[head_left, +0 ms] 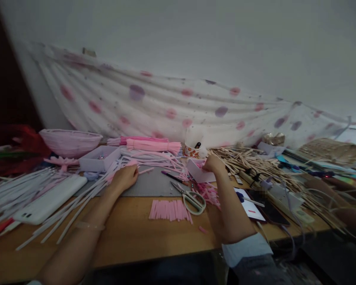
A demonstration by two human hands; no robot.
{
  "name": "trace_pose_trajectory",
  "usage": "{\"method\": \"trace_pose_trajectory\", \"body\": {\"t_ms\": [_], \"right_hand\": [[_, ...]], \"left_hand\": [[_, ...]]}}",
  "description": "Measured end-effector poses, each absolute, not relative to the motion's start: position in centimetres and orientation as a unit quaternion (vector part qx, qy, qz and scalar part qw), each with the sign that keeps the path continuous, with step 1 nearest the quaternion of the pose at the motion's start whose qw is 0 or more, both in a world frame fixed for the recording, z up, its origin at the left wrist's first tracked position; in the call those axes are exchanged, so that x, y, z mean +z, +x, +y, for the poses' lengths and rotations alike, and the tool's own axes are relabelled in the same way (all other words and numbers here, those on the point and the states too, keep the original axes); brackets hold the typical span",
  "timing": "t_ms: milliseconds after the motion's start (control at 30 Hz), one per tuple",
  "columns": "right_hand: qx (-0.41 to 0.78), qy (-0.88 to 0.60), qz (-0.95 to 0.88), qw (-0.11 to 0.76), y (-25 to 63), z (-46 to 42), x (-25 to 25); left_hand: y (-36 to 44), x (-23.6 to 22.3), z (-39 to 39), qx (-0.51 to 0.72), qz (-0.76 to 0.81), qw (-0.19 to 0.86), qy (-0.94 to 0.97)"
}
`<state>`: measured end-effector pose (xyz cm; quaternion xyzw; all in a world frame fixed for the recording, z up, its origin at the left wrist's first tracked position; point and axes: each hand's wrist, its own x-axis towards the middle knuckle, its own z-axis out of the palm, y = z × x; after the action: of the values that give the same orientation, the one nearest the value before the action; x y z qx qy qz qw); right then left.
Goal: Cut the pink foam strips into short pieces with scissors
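Note:
My left hand (124,178) is closed above the grey mat (154,183), its fingers curled; what they hold, if anything, is hidden. A short pink strip (146,171) lies just right of its knuckles. My right hand (215,164) bends down at the right side of a small white box (198,172) with pink pieces in it. Its fingers look pinched together, their tips hidden at the box. Scissors (192,201) lie between my hands, beside a row of short pink strips (169,209). A dark pen (173,177) rests on the mat.
On the left are long pale strips (74,206), a white phone (52,200), a white open box (99,159) and a pink woven basket (71,142). Pink bundles (154,145) and a patterned cup (192,150) stand behind. Brown strips (249,166) and a lit phone (250,206) lie right.

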<state>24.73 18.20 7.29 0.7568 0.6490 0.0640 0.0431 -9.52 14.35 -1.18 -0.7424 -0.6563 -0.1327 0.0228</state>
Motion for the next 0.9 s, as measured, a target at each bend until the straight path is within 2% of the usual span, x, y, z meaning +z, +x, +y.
{"method": "trace_pose_trajectory", "body": {"t_ms": [600,900], "right_hand": [[0.021,0.756,0.655,-0.008,25.6,18.1,6.9],[0.013,0.760,0.650,-0.002,25.5,18.7,6.0]], "left_hand": [[-9.5,-1.4,14.5,-0.140,-0.651,0.004,-0.746],[-9.5,-1.6,14.4,-0.145,-0.647,0.012,-0.748]]}}
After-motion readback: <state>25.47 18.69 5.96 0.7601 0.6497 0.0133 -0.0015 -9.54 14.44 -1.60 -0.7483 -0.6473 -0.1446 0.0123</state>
